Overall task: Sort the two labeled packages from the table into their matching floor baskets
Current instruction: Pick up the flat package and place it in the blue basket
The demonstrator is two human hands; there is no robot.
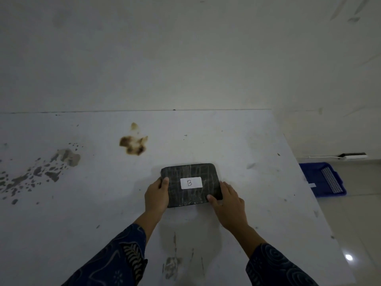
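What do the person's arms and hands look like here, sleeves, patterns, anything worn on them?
Both hands are bare: the left hand and right hand show no gloves, and no rings or watch that I can make out. Both forearms wear long dark blue patterned fabric sleeves ending short of the wrists. The left sleeve shows pale wavy lines and a tan leaf motif; the right sleeve shows faint concentric swirls.

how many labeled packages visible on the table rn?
1. The dark package with the white "B" label lies on the white table, gripped by the left hand and right hand at its sides. No second package in view; possibly off-frame.
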